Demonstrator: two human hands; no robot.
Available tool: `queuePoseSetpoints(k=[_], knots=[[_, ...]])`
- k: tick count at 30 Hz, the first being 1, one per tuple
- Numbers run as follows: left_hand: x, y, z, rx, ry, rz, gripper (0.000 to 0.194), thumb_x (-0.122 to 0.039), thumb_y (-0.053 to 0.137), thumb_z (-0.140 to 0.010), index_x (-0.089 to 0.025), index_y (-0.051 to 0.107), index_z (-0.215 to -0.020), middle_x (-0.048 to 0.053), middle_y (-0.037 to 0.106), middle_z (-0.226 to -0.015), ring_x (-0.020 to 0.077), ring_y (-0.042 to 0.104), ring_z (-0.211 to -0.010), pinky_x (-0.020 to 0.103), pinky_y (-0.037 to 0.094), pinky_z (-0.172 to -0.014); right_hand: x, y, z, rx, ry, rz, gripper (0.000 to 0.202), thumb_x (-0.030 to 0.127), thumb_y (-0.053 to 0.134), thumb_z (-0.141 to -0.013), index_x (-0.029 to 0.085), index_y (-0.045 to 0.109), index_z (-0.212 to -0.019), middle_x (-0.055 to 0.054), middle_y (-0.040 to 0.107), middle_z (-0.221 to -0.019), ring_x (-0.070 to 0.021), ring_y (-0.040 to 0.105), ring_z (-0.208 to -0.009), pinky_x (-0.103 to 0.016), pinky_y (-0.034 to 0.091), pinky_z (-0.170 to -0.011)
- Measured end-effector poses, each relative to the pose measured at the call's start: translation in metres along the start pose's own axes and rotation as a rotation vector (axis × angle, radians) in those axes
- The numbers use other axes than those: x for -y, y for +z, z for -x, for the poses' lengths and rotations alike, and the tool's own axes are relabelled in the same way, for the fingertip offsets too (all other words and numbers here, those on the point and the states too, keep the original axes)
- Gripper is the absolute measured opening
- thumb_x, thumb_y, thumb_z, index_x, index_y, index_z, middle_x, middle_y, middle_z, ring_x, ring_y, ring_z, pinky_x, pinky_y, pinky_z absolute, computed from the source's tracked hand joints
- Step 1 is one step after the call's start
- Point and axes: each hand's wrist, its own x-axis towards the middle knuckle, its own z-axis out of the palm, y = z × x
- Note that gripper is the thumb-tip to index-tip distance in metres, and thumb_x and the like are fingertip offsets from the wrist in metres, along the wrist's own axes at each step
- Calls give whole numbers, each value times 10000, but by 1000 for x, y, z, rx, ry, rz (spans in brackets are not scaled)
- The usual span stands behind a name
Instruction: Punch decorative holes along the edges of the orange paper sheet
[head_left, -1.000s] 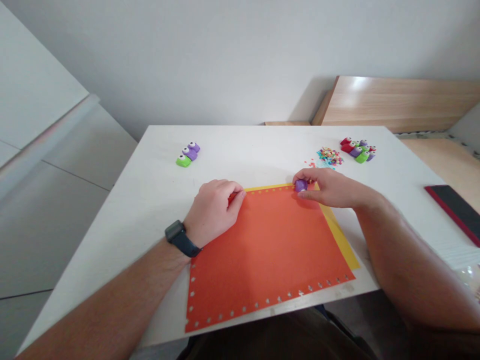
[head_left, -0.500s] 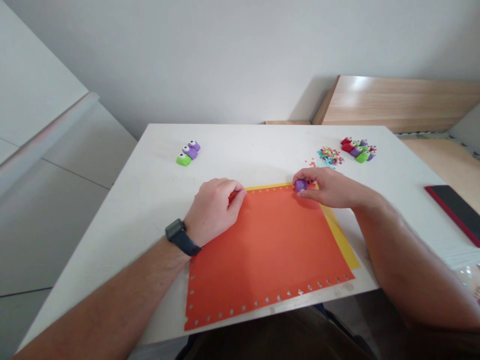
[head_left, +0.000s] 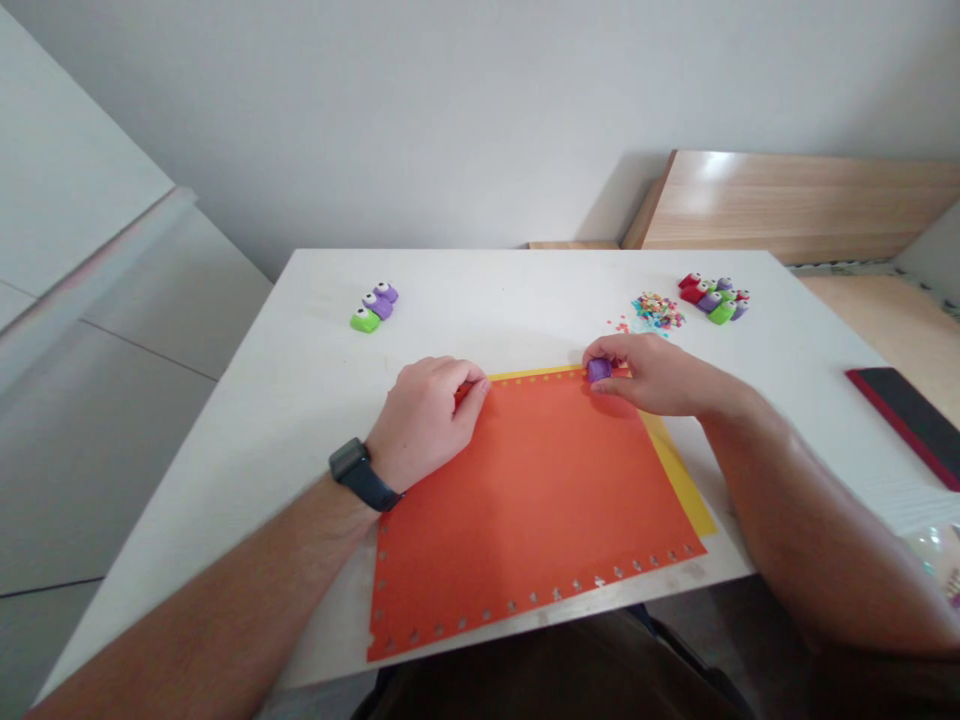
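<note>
An orange sheet (head_left: 540,480) with small punched holes along its top, left and bottom edges lies over a yellow sheet (head_left: 686,485), which shows at the right and top. My left hand (head_left: 435,415) rests at the upper left of the orange sheet, thumb and forefinger pinched on its edge. Between the thumb and fingers of my right hand (head_left: 645,372) is a purple punch (head_left: 599,370), at the sheet's top edge near the upper right corner. That corner is partly hidden by the hand.
On the white table (head_left: 300,370), two purple punches and a green punch (head_left: 364,320) stand at the back left. Colourful paper bits (head_left: 660,310) and several punches (head_left: 722,312) lie at the back right. A dark red-edged object (head_left: 904,415) lies far right.
The whole view has shifted very slightly. Both hands keep nearly the same places on the sheet, and the purple punch has turned slightly in my right hand.
</note>
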Motion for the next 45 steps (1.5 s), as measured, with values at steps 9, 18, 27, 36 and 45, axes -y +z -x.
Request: queuePoseSetpoints(k=[9,18,27,36,45], knots=[[0,0,1,0,8,4,189,-267,523,-997,-190,667,-902,48,717,-899,226,643,-870,379,462,-831,3,1,0,-14,-3,30,189,245,651,-849,205,709,-1025,-39,739,-971,-198,653,-873,-297,445,-783],[0,-1,1,-4,11,12,191,-267,527,-994,-190,669,-892,46,712,-879,220,643,-851,364,456,-798,-1,5,-2,-24,-7,22,192,259,657,-846,212,714,-1024,-47,745,-973,-205,659,-876,-304,454,-788],[2,1,1,7,5,17,193,-275,526,-997,-191,664,-891,43,716,-889,221,644,-857,367,459,-809,-2,2,-1,1,0,8,224,270,651,-852,212,706,-1062,-36,736,-995,-197,652,-881,-297,454,-790],[1,0,1,15,1,7,199,-282,514,-1001,-192,665,-905,47,715,-898,225,641,-862,375,464,-813,2,0,1,-22,-21,-6,273,299,657,-849,201,696,-1102,-61,735,-1043,-224,654,-929,-333,468,-840],[0,-1,0,48,-7,3,214,-291,500,-1002,-200,657,-887,51,708,-877,225,633,-845,370,456,-794,-6,-1,-1,-49,-1,-70,338,410,586,-932,202,692,-1177,-63,735,-1071,-223,657,-943,-345,472,-860]])
